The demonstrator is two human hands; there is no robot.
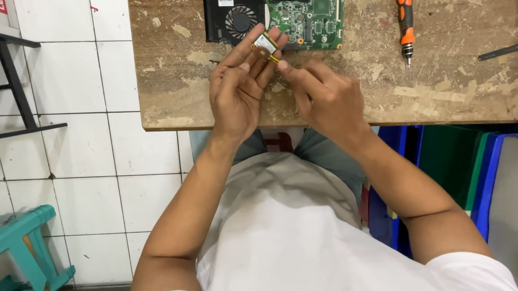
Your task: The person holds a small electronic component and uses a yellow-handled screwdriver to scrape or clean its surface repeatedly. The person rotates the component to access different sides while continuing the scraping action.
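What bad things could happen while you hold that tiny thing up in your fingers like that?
1. The small silver and gold rectangular chip is pinched only at the fingertips of the left hand and right hand, so it could slip and drop onto the worn wooden table or the white tiled floor.
2. It may bend if squeezed.
3. An elbow might bump the orange and black screwdriver towards the green circuit board with its black fan.

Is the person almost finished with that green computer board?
Hard to say. The green circuit board lies bare on the worn table, its black fan still on. Both hands, left hand and right hand, hold a small flat part above it. The orange screwdriver lies untouched.
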